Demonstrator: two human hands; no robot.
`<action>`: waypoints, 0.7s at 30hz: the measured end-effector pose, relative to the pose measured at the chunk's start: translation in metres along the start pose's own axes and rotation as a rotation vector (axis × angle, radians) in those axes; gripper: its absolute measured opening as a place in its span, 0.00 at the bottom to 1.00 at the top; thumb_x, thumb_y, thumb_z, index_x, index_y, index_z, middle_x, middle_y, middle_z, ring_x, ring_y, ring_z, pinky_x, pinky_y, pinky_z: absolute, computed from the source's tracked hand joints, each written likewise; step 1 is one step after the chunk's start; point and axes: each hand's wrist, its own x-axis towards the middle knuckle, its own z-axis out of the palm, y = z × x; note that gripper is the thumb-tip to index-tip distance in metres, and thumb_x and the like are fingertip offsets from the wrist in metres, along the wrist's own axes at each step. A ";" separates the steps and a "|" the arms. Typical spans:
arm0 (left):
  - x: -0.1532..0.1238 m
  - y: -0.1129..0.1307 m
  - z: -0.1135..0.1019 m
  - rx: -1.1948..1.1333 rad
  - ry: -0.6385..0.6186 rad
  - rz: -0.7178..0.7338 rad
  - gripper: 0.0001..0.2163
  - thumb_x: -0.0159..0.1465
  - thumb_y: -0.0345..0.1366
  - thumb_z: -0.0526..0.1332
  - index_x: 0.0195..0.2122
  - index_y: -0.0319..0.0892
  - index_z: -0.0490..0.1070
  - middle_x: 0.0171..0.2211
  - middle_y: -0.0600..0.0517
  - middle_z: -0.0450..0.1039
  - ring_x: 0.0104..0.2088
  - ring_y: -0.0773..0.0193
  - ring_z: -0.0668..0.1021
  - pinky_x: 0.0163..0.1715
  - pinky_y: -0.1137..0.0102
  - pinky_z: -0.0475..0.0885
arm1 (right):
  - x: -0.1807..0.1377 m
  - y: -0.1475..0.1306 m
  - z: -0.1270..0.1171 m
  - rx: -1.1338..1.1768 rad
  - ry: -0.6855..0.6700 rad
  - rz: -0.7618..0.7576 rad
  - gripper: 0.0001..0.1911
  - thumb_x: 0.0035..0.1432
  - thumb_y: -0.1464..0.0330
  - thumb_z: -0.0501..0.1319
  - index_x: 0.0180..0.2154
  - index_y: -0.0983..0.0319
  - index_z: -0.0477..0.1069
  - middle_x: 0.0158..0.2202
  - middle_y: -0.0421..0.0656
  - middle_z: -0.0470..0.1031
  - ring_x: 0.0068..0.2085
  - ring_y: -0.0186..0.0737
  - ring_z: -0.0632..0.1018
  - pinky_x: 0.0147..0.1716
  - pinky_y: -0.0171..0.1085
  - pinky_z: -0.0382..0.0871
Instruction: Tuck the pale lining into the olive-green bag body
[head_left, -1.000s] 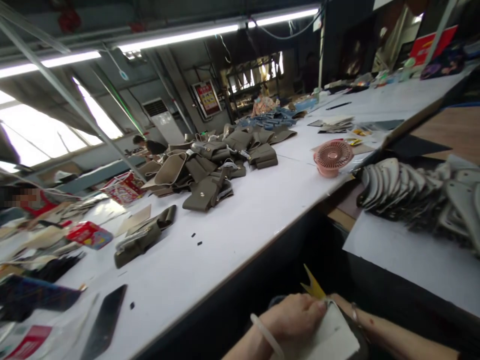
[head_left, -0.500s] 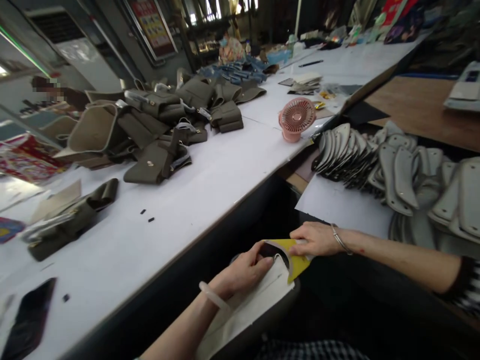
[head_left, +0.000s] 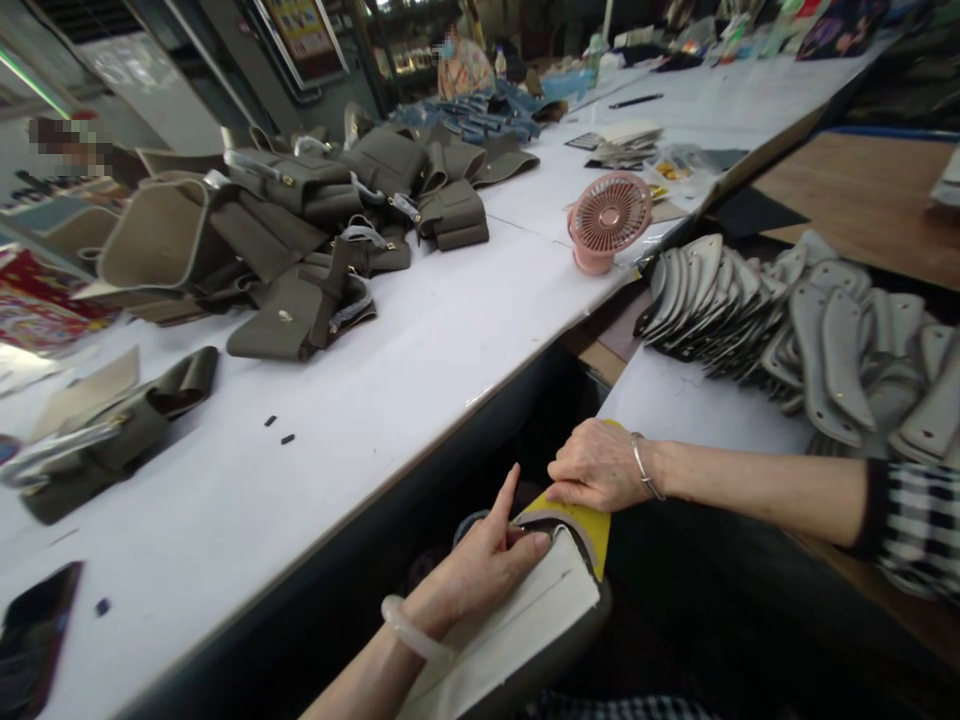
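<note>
In the head view, a pale cream panel with a dark outer side [head_left: 534, 608], perhaps part of a bag, lies across my lap. My left hand [head_left: 484, 562] grips its far edge, with the thumb on the cream face and the index finger stretched out. A yellow curved piece [head_left: 595, 532] with a greyish rim sits against the far end of this panel. My right hand [head_left: 598, 468] is closed over the top of the yellow piece, knuckles up. What lies under both hands' fingers is hidden.
A long white table [head_left: 420, 370] runs diagonally on my left. It bears a heap of olive-brown bags [head_left: 289, 315], a phone [head_left: 37, 635] and a pink fan [head_left: 609, 222]. Stacked grey curved pieces [head_left: 697, 300] lie at right. A person [head_left: 461, 70] sits far back.
My right hand has turned knuckles up and shifted left over the yellow piece. My left index finger has straightened out. The camera view has shifted slightly.
</note>
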 end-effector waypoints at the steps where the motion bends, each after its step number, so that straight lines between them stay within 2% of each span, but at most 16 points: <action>1: 0.000 0.000 -0.001 0.024 0.006 0.013 0.41 0.66 0.47 0.57 0.70 0.48 0.29 0.31 0.57 0.69 0.27 0.69 0.67 0.31 0.72 0.65 | 0.002 0.000 0.000 -0.007 -0.001 -0.022 0.26 0.69 0.56 0.47 0.26 0.61 0.70 0.23 0.43 0.75 0.24 0.36 0.71 0.26 0.38 0.46; 3: 0.000 0.001 -0.002 0.099 0.022 0.038 0.37 0.66 0.47 0.57 0.71 0.49 0.37 0.39 0.54 0.73 0.33 0.66 0.72 0.37 0.69 0.69 | 0.004 -0.001 0.001 -0.016 -0.015 -0.047 0.26 0.69 0.56 0.46 0.26 0.62 0.71 0.24 0.43 0.76 0.24 0.36 0.70 0.26 0.38 0.46; 5: -0.001 0.006 -0.004 0.143 0.018 0.092 0.33 0.66 0.46 0.57 0.70 0.48 0.46 0.48 0.51 0.73 0.41 0.62 0.74 0.46 0.66 0.69 | 0.006 -0.002 0.001 -0.023 -0.031 -0.066 0.26 0.70 0.56 0.45 0.27 0.61 0.71 0.25 0.43 0.76 0.24 0.36 0.70 0.26 0.38 0.47; 7: -0.003 0.012 -0.005 0.139 -0.013 0.154 0.27 0.67 0.44 0.56 0.67 0.48 0.55 0.51 0.51 0.73 0.46 0.60 0.74 0.50 0.66 0.68 | 0.008 -0.002 0.001 -0.035 -0.039 -0.084 0.26 0.70 0.56 0.44 0.27 0.61 0.71 0.25 0.43 0.76 0.24 0.36 0.71 0.26 0.38 0.47; 9: -0.004 0.017 -0.005 0.154 -0.032 0.190 0.22 0.68 0.42 0.54 0.64 0.48 0.62 0.48 0.52 0.76 0.45 0.61 0.75 0.49 0.67 0.68 | 0.009 -0.001 0.001 -0.049 -0.043 -0.101 0.26 0.70 0.57 0.44 0.27 0.61 0.70 0.25 0.43 0.76 0.24 0.36 0.71 0.26 0.38 0.47; 14: -0.008 0.023 -0.005 0.302 -0.010 0.209 0.18 0.69 0.43 0.51 0.58 0.46 0.68 0.40 0.53 0.77 0.36 0.63 0.76 0.41 0.70 0.69 | 0.008 -0.004 0.001 -0.059 -0.035 -0.142 0.25 0.69 0.58 0.46 0.26 0.62 0.69 0.23 0.43 0.75 0.22 0.36 0.70 0.25 0.39 0.47; 21: -0.011 0.026 0.001 0.450 0.035 0.218 0.17 0.70 0.44 0.48 0.53 0.45 0.71 0.36 0.52 0.78 0.33 0.63 0.77 0.37 0.71 0.68 | 0.000 -0.013 0.007 -0.063 -0.053 -0.023 0.27 0.71 0.59 0.42 0.28 0.62 0.70 0.25 0.46 0.77 0.25 0.39 0.74 0.26 0.37 0.49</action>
